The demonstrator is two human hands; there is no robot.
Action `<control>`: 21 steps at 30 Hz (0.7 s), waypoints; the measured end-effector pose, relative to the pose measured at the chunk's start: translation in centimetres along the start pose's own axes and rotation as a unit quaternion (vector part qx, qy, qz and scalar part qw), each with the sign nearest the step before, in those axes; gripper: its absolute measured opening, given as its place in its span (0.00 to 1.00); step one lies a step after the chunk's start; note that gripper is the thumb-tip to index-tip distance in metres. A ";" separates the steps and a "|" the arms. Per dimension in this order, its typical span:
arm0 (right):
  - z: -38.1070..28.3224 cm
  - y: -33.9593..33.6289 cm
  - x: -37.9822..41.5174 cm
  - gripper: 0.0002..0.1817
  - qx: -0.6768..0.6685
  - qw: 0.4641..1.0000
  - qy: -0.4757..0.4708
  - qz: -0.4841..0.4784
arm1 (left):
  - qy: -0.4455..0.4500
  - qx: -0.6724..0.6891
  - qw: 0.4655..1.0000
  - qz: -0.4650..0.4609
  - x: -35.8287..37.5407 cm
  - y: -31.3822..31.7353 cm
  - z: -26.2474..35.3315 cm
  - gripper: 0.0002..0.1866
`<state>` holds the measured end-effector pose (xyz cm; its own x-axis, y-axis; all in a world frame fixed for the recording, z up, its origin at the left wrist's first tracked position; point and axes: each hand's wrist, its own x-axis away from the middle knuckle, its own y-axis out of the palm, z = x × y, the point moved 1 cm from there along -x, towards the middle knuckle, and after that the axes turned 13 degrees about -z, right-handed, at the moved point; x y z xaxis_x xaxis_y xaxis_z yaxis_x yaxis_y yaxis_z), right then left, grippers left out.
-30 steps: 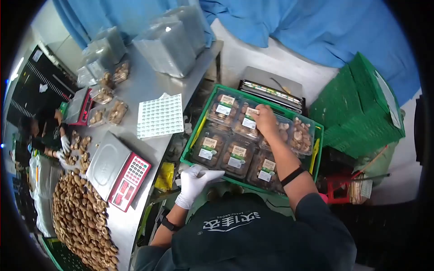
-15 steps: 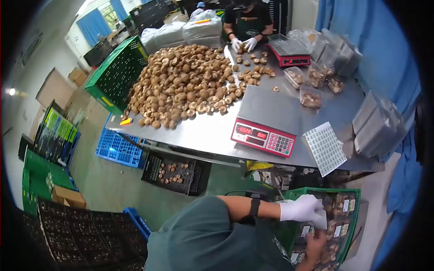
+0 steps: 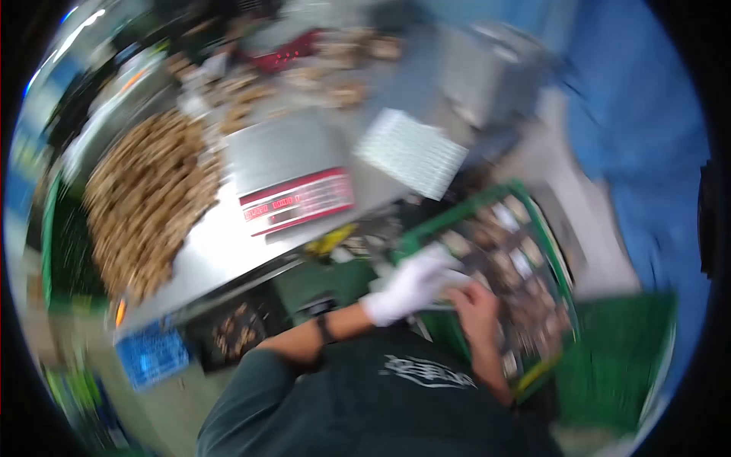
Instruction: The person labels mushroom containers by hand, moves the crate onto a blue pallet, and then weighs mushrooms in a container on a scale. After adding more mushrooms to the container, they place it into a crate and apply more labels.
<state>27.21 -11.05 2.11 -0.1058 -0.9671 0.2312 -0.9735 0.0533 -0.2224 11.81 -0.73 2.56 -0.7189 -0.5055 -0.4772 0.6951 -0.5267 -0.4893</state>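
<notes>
1. The white-gloved left hand (image 3: 409, 287) reaches right across the body, forearm bent, to the near rim of the green crate (image 3: 547, 242) at centre right.
2. The bare right hand (image 3: 476, 308) meets it there over the packed mushroom trays (image 3: 518, 266).
3. Blur hides whether either hand grips.

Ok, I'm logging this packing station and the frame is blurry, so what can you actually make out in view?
crate: one, green, right of centre, holding labelled packs whose number is too blurred to count
scale: one, grey top with a red panel, on the table
label sheet: one, white, on the table right of the scale
mushroom pile: one heap, brown, left part of the table
table: one, steel grey, upper left
curtain: blue, right side
left hand: white glove, at the crate's near edge
right hand: bare, beside the left hand over the crate
</notes>
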 end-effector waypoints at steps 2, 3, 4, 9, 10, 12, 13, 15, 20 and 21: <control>-0.7 -0.4 0.6 0.09 -0.008 0.999 -0.030 0.032 | -0.069 0.048 0.996 -0.025 -0.8 0.1 0.8 0.15; -0.1 -0.6 0.9 0.10 -0.052 0.998 -0.027 0.036 | -0.135 0.073 0.987 -0.046 -1.0 0.7 0.9 0.13; 0.5 -0.8 1.0 0.10 -0.098 0.994 -0.030 0.029 | -0.206 0.085 0.973 -0.064 -0.9 1.2 0.7 0.11; 0.8 -1.8 3.1 0.11 0.058 0.989 -0.085 0.103 | -0.161 0.024 0.970 -0.180 -0.9 3.3 -1.9 0.07; 1.3 -2.0 3.3 0.11 0.076 0.985 -0.100 0.118 | -0.156 -0.019 0.967 -0.202 -1.0 3.8 -2.1 0.08; 2.3 -2.9 3.9 0.10 0.068 0.979 -0.134 0.141 | -0.133 -0.060 0.967 -0.210 -1.6 4.6 -1.9 0.13; 2.6 -3.3 4.1 0.09 0.075 0.973 -0.157 0.152 | -0.112 -0.107 0.963 -0.220 -1.9 4.9 -1.8 0.17; 2.3 -4.1 5.0 0.06 -0.019 0.976 -0.102 0.193 | -0.101 -0.129 0.959 -0.231 -1.9 5.3 -2.0 0.18; 5.0 -15.1 6.1 0.02 -0.126 0.897 -0.013 0.424 | -0.100 -0.124 0.962 -0.222 -2.6 4.6 -1.4 0.21; 7.7 -17.4 5.9 0.05 -0.077 0.896 -0.005 0.438 | -0.080 -0.092 0.971 -0.204 -2.5 4.5 -1.9 0.20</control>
<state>45.05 -19.64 0.01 -0.8415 -0.5397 0.0235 -0.5345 0.8257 -0.1801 16.71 -0.55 0.12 -0.9163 -0.3868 -0.1036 0.3297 -0.5821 -0.7432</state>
